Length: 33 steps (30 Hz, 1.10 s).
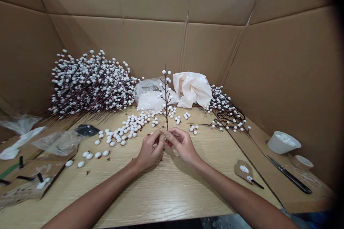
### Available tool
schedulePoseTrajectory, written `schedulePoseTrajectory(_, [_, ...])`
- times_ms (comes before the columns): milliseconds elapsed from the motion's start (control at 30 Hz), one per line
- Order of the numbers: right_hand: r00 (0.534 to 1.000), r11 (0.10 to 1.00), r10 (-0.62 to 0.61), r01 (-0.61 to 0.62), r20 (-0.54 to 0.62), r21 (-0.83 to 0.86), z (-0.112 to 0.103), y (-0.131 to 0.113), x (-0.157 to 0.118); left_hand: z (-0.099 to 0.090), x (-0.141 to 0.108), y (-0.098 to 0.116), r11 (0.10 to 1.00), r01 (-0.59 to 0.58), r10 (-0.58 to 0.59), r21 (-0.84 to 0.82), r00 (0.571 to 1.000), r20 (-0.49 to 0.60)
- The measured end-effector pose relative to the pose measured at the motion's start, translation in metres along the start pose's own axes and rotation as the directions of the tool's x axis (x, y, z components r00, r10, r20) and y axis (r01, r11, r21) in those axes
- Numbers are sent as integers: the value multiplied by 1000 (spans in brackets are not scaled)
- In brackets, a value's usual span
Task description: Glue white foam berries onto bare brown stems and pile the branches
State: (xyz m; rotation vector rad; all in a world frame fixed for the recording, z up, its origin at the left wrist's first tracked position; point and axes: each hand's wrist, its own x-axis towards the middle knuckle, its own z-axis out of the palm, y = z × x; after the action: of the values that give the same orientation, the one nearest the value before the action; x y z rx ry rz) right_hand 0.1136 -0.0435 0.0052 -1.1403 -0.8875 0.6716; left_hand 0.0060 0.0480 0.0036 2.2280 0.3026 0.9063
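At mid-frame I watched the left hand [151, 150] and right hand [185, 146] pinch the upright twig [166, 104] by its lower stem [167, 123], sensibly, since it looked light and wiry, with white berries [163, 72] likely to pop off if squeezed.

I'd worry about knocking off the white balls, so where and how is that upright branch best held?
Probably by the bare lower stem of the branch, pinched lightly from the near side, just above the left hand and right hand. The stem is thin and straight there, forking only higher up, where the white balls sit.
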Motion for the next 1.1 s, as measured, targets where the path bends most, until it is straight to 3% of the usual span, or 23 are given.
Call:
schedulePoseTrajectory(567, [1000, 1000, 11, -11, 8, -4, 0, 1, 0, 0, 0, -1, 992, 23, -20, -124, 999, 26])
schedulePoseTrajectory(1100, [1000, 1000, 7, -7, 23, -16, -1, 1, 0, -1, 0, 0, 994, 9, -6, -106, 1000, 23])
